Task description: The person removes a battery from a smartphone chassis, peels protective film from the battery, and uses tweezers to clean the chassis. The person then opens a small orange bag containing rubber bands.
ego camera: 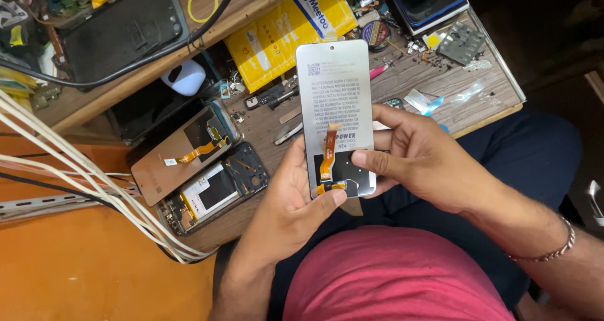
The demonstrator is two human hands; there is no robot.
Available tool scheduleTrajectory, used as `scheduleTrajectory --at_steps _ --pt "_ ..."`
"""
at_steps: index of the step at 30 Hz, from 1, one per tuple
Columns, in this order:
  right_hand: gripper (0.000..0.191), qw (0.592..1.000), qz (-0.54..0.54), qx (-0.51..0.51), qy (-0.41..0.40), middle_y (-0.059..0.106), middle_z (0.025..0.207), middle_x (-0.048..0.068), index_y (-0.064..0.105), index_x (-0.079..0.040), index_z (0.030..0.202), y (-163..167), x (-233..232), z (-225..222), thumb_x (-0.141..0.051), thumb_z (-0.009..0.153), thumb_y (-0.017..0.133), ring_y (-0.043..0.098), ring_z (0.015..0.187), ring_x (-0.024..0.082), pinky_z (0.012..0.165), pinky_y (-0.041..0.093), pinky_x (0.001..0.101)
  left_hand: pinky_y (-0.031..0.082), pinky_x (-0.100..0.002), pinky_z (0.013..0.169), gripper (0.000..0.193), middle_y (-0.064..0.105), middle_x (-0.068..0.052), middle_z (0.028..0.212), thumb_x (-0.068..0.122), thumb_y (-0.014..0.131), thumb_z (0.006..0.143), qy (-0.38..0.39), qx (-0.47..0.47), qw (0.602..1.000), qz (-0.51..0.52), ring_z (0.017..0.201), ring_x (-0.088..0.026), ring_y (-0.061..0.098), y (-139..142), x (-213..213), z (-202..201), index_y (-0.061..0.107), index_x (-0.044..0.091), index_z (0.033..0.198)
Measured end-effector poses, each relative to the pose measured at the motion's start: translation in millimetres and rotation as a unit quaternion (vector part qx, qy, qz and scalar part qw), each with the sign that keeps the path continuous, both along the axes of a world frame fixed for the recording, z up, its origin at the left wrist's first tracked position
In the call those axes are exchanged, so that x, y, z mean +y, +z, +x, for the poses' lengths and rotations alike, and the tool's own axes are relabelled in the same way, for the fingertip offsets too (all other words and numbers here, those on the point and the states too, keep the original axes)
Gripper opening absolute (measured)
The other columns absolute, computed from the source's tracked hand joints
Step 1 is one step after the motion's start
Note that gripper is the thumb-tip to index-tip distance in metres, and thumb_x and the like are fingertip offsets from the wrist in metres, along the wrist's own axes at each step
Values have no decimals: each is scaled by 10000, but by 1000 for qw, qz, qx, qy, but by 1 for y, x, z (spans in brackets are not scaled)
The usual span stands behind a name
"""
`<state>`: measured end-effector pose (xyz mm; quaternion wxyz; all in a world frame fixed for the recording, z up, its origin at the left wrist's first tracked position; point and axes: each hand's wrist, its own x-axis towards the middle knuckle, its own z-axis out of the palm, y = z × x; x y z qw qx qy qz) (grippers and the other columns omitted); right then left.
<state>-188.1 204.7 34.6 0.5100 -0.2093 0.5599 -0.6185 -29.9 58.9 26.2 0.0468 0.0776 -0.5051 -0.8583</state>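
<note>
Holding the grey phone display panel (335,101) back-side up above the wooden bench (402,82), you are gripping its lower end with your left hand (289,208), thumb at the orange flex cable (328,160), while your right hand (418,157) is clasping its right edge.

The person wears a pink-red shirt (396,277) and dark navy trousers (535,151), which show just beyond the shirt. Both forearms are bare, without sleeves. A thin silver chain bracelet (557,249) circles the right wrist, just beside the shirt's edge. The left hand (292,201) and right hand (418,154) are ungloved and ringless.
</note>
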Motion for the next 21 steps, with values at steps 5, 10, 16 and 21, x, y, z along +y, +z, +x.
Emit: scheduleTrajectory --at_steps 5,10,16,21 --pt "574 1000 -5 4 -1 786 1105 122 492 -39 1465 0 -1 0 -78 911 640 750 778 112 630 660 281 460 -380 1149 700 539 -158 1431 -34 604 969 5 -20 999 34 1314 -191 562 1 -3 2 263 -52 1580" --pt "586 1000 10 10 -1 800 1058 124 498 -30 1458 1 -1 1 -85 894 650 758 746 114 611 658 278 512 -413 1094 710 570 -210 1396 53 588 968 2 -26 987 157 1261 -234 614 6 -7 5 270 -53 1594" --pt "592 1000 14 11 -9 802 1046 126 507 -17 1457 3 -1 2 -77 888 657 750 732 108 608 655 275 498 -344 1111 839 517 -124 1439 -24 654 904 -29 0 999 23 1299 -156 567 9 -3 3 168 5 1586" --pt "612 1000 6 16 -10 798 1049 130 492 -31 1476 0 0 1 -65 887 656 744 715 103 604 656 274 573 -352 927 800 559 -134 1334 1 667 939 -14 -34 999 -26 1137 -174 612 5 -1 2 209 -11 1594"
